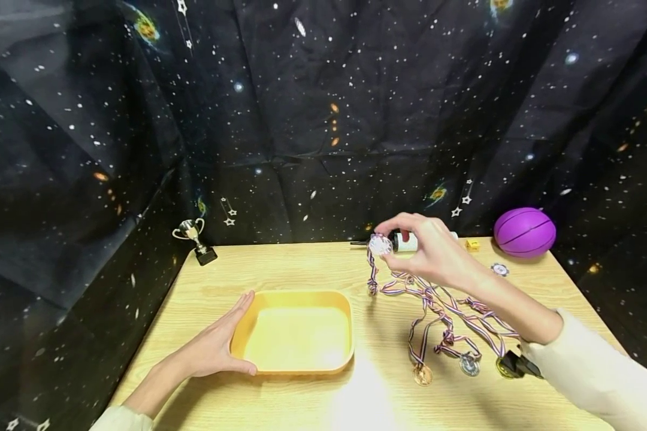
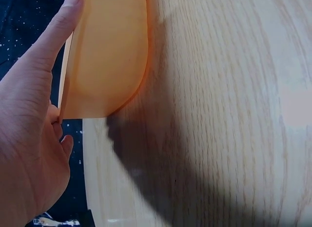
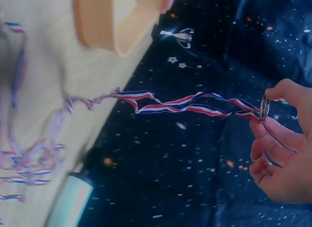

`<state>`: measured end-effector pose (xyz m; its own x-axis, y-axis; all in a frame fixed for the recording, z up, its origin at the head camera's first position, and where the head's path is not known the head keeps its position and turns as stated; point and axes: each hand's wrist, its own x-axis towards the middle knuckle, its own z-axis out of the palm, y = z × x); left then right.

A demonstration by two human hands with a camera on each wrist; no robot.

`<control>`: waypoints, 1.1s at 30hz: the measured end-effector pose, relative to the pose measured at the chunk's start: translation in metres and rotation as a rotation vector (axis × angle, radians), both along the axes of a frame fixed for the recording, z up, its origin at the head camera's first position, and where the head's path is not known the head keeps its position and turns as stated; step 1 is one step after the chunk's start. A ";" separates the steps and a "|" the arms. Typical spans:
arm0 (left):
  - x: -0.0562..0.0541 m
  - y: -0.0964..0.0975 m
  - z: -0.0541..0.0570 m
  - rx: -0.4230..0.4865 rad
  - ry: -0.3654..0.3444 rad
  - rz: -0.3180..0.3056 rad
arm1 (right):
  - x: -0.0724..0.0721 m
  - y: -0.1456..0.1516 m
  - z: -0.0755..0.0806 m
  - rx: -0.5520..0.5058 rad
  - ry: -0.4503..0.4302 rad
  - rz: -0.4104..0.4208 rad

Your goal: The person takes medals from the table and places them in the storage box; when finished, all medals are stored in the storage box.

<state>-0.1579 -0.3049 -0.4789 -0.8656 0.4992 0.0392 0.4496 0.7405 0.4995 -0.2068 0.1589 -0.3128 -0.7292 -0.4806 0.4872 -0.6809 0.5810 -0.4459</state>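
Silver medal (image 1: 380, 245) is up above the table (image 1: 302, 269), pinched in the right hand (image 1: 428, 254), striped ribbon (image 1: 372, 286) dangling. Left hand (image 1: 218, 347)? Yep, gripping the yellow tray (image 1: 302, 299) at its left end.

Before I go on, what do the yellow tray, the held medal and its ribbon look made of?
Yellow tray: probably plastic, smooth, with rounded walls.
Held medal: likely metal or metallized plastic; shiny, silvery.
Ribbon: seemingly fabric, fairly matte, twisting loosely.
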 end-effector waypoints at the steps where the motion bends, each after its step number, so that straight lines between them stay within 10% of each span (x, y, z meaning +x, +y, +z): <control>1: 0.000 0.000 0.000 0.001 -0.005 0.001 | -0.003 -0.004 0.005 -0.006 0.005 0.009; 19: 0.000 0.000 -0.001 0.007 -0.020 0.005 | -0.016 -0.076 0.092 -0.053 -0.044 0.102; 33: -0.001 -0.002 -0.003 0.020 0.006 0.002 | -0.022 -0.132 0.069 -0.026 -0.130 0.211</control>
